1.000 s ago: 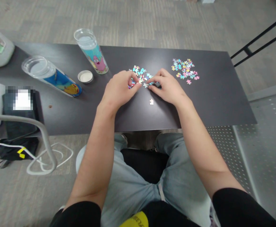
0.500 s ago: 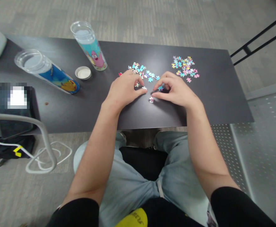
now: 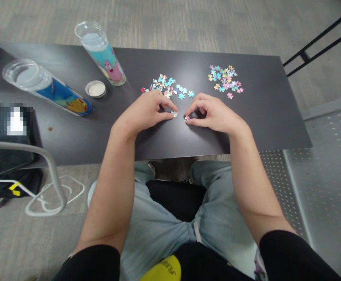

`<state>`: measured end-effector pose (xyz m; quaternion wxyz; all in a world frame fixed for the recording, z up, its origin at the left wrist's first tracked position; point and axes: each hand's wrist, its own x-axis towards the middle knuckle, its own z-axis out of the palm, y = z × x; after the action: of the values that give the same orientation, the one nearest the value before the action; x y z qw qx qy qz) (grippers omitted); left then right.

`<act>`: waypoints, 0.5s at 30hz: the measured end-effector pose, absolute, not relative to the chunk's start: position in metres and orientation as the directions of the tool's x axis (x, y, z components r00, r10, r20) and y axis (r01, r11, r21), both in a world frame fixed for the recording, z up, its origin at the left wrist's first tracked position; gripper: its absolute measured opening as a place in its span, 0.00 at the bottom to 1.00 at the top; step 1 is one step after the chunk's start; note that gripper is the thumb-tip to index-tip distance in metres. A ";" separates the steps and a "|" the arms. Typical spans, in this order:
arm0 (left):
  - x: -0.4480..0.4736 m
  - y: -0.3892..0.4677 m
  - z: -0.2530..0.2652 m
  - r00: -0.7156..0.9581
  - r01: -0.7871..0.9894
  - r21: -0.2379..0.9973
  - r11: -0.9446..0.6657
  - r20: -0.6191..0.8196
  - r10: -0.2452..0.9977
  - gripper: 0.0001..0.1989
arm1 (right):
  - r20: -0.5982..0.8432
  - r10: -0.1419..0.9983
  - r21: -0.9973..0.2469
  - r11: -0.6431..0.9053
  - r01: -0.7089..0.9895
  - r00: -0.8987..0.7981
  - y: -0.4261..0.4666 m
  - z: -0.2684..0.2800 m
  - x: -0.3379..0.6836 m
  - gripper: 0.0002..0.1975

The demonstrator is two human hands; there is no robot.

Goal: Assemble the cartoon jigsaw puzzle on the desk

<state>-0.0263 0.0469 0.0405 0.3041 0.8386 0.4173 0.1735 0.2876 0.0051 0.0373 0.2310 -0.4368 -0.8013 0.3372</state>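
Jigsaw piece (image 3: pixel 187 119) at the right hand (image 3: pixel 215 112), on or just above the counter (image 3: pixel 264 113), should handle as light, stiff card, best pinched by its edges to spare the tabs. That grip is nearly together, thumb and finger clamped on it. Near it, the left hand (image 3: pixel 147 111) likewise pinches a second jigsaw piece (image 3: pixel 174 114). Beyond lie a loose pile (image 3: pixel 170 81) and, farther right, a separate pile (image 3: pixel 229 85).
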 end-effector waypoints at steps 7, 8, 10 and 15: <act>-0.024 0.043 0.043 0.518 0.638 0.619 -0.458 0.095 0.850 0.03 | 0.086 0.883 -0.744 0.365 0.559 -0.462 0.005 0.036 0.287 0.14; -0.022 0.042 0.043 0.529 0.635 0.621 -0.459 0.084 0.845 0.02 | 0.094 0.884 -0.739 0.371 0.563 -0.459 0.005 0.036 0.285 0.13; -0.020 0.042 0.042 0.548 0.615 0.641 -0.459 0.071 0.834 0.02 | 0.110 0.884 -0.725 0.384 0.572 -0.454 0.006 0.035 0.280 0.12; -0.018 0.043 0.038 0.587 0.567 0.676 -0.471 0.070 0.807 0.05 | 0.110 0.877 -0.715 0.396 0.576 -0.467 0.008 0.033 0.271 0.10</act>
<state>-0.0180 0.0426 0.0378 0.3090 0.8353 0.4111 0.1943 0.2713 0.0078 0.0334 0.2441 -0.4548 -0.7991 0.3082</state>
